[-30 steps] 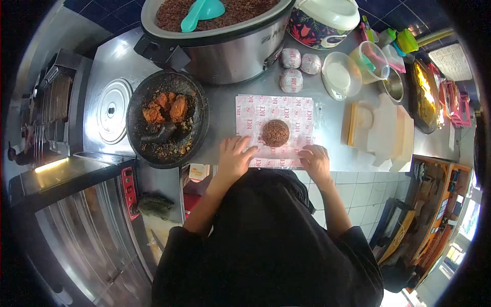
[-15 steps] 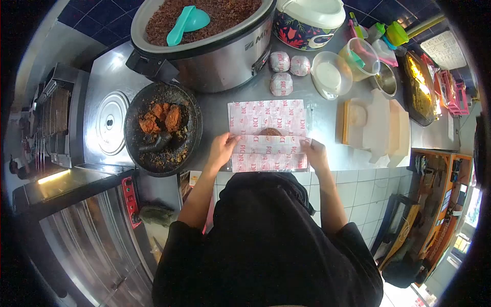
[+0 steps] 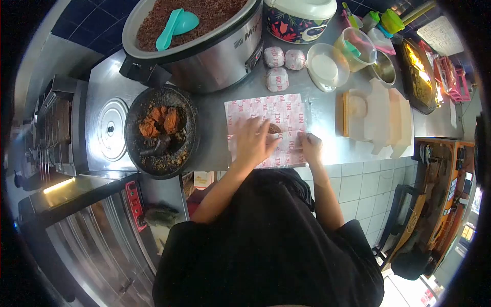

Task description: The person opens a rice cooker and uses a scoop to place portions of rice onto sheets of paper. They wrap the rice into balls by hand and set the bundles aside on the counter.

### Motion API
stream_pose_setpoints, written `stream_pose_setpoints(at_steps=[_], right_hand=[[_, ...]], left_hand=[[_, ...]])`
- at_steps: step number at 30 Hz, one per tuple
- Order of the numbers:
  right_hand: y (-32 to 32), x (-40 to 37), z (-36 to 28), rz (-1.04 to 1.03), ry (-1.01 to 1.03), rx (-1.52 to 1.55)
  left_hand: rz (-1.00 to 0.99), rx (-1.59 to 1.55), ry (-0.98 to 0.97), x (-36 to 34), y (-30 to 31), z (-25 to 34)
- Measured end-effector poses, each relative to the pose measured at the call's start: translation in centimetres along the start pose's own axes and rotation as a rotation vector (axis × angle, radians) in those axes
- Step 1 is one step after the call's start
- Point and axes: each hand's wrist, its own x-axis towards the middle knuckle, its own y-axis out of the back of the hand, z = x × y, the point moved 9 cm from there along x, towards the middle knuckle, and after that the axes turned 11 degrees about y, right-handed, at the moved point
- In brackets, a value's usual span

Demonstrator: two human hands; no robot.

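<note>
Printed red-and-white wrapping paper (image 3: 286, 110) lies on the steel counter in front of me, its near part folded up over a brown rice portion (image 3: 274, 129) that still shows partly. My left hand (image 3: 251, 142) rests on the paper just left of the rice, fingers spread. At the paper's right edge, my right hand (image 3: 311, 147) is closed on it. Behind the paper sit three wrapped round bundles (image 3: 277, 80) in the same print.
A large cooker (image 3: 204, 61) of brown rice with a turquoise scoop (image 3: 176, 28) stands behind. On the left is a stone mortar (image 3: 161, 132) with fried pieces. Plastic tubs (image 3: 328, 66), a steel bowl (image 3: 383, 69) and cardboard boxes (image 3: 376, 120) are on the right.
My left hand has let go of the paper's left edge and moved right onto the folded paper beside the rice. My right hand stays at the right edge. The view has shifted slightly.
</note>
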Motion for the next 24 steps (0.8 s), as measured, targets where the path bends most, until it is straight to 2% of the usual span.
stream_pose_setpoints(at_steps=[4, 6, 8, 10, 11, 13, 14, 16, 19, 22, 24], right_hand=[[2.0, -0.7, -4.0, 0.033, 0.065, -0.065], [2.3, -1.4, -5.7, -0.08, 0.309, -0.407], [3.1, -2.4, -5.1, -0.1, 0.365, -0.498], [1.9, -3.2, -1.3, -0.259, 0.026, 0.05], [2.0, -3.2, -2.1, -0.254, 0.023, 0.052], [1.2, -3.2, -3.6, -0.182, -0.193, 0.556], [0.9, -2.0, -3.2, -0.176, -0.189, 0.562], [1.0, 1.7, -1.9, -0.093, -0.141, 0.384], [0.1, 5.4, -7.0, 0.014, -0.06, 0.413], [-1.1, 7.3, -9.8, -0.106, 0.072, 0.568], [-1.8, 7.6, -11.4, -0.339, 0.17, 0.513]], left_hand=[[-0.099, 0.033, -0.054, 2.0, -3.7, 1.3], [-0.108, 0.032, 0.001, 2.4, -5.0, -0.2], [-0.121, 0.017, 0.009, 2.3, -5.5, -0.8], [-0.132, -0.006, 0.018, 2.2, -5.5, -0.9], [-0.136, -0.007, 0.012, 2.2, -5.6, -0.7], [-0.141, -0.022, 0.037, 2.4, -5.8, -0.9], [-0.141, -0.02, 0.028, 2.4, -5.9, -0.8], [-0.154, -0.024, 0.036, 2.5, -6.0, -1.0], [-0.164, -0.023, 0.04, 2.5, -6.1, -1.0], [-0.145, -0.016, 0.047, 2.5, -6.1, -1.2], [-0.086, -0.014, 0.076, 3.2, -5.9, -1.8]])
